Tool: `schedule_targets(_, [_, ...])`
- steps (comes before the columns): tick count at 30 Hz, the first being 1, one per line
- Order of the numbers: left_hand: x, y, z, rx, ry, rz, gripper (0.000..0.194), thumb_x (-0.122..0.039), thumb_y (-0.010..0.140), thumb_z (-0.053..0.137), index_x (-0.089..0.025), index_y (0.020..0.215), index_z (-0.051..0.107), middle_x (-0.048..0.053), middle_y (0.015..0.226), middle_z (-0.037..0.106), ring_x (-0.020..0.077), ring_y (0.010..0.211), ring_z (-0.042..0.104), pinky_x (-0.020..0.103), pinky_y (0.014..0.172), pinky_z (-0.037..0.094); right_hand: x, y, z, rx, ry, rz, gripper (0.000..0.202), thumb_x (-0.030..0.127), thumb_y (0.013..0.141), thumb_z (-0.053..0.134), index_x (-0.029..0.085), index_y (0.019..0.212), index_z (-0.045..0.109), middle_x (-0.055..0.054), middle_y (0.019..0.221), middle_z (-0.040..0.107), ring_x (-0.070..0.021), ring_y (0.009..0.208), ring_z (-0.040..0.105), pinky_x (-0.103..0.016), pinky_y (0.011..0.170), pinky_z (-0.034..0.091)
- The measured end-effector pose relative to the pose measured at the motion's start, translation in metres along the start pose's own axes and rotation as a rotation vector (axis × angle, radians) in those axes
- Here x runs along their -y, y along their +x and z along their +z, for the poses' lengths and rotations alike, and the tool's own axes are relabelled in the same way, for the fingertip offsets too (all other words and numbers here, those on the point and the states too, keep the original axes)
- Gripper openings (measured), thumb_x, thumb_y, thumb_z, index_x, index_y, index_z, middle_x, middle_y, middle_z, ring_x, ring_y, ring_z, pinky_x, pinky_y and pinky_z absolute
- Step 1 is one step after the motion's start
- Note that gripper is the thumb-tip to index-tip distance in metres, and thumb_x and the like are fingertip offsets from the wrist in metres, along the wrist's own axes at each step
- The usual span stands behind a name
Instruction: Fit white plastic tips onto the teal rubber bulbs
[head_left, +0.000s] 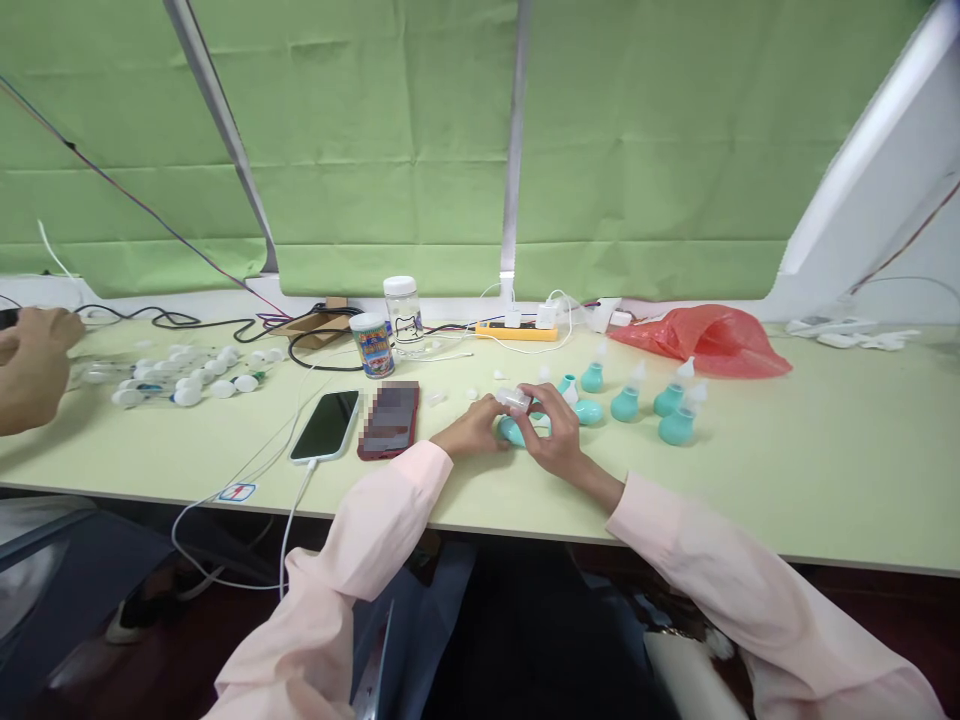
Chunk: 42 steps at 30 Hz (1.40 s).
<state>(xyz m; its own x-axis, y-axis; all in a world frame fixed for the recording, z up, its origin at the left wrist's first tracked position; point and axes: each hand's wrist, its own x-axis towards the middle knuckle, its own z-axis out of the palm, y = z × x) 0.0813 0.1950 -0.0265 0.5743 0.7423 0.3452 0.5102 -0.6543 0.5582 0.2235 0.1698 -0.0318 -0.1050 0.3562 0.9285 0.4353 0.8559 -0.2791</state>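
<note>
A small clear plastic tube-shaped piece is pinched in the fingers of my left hand and my right hand, just above the table. Beneath my hands lies a teal squeeze bulb, partly hidden by the fingers. Another teal bulb rests on its side to the right of my right hand. Farther right, several teal bulbs stand upright with pale pointed nozzles, among them the front bulb. Small translucent parts lie loose to the left of my hands.
On the left are a white phone on a cable and a red-cased phone. Behind stand a printed can, a clear jar and an orange power strip. A red plastic bag lies back right. Another person's hand is far left.
</note>
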Motion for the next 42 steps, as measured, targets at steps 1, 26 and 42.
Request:
schedule_targets(1, [0.001, 0.001, -0.005, -0.004, -0.063, -0.002, 0.04, -0.014, 0.05, 0.056, -0.013, 0.09, 0.056, 0.004, 0.089, 0.055, 0.0172, 0.082, 0.048, 0.029, 0.075, 0.039, 0.0, 0.0, 0.0, 0.009, 0.0, -0.001, 0.028, 0.019, 0.076, 0.049, 0.019, 0.104, 0.046, -0.005, 0.08, 0.051, -0.0131, 0.067, 0.051, -0.027, 0.054, 0.049])
schedule_targets(26, [0.001, -0.004, -0.034, 0.018, -1.154, -0.304, 0.02, -0.034, 0.07, 0.051, -0.016, 0.075, 0.044, -0.005, 0.045, 0.037, 0.0045, 0.036, 0.034, 0.014, 0.033, 0.022, -0.003, -0.003, 0.001, 0.043, -0.059, -0.084, 0.031, 0.02, 0.075, 0.051, 0.019, 0.106, 0.051, -0.002, 0.064, 0.054, -0.0108, 0.053, 0.049, -0.025, 0.052, 0.045])
schedule_targets(42, [0.005, -0.006, -0.037, 0.037, -0.979, -0.298, 0.045, -0.027, 0.055, 0.069, -0.011, 0.092, 0.047, 0.001, 0.066, 0.056, 0.0107, 0.055, 0.057, 0.024, 0.053, 0.049, -0.009, 0.001, 0.0, 0.156, 0.019, 0.078, 0.026, 0.029, 0.077, 0.049, 0.017, 0.098, 0.057, -0.003, 0.063, 0.058, -0.0118, 0.052, 0.053, -0.025, 0.048, 0.047])
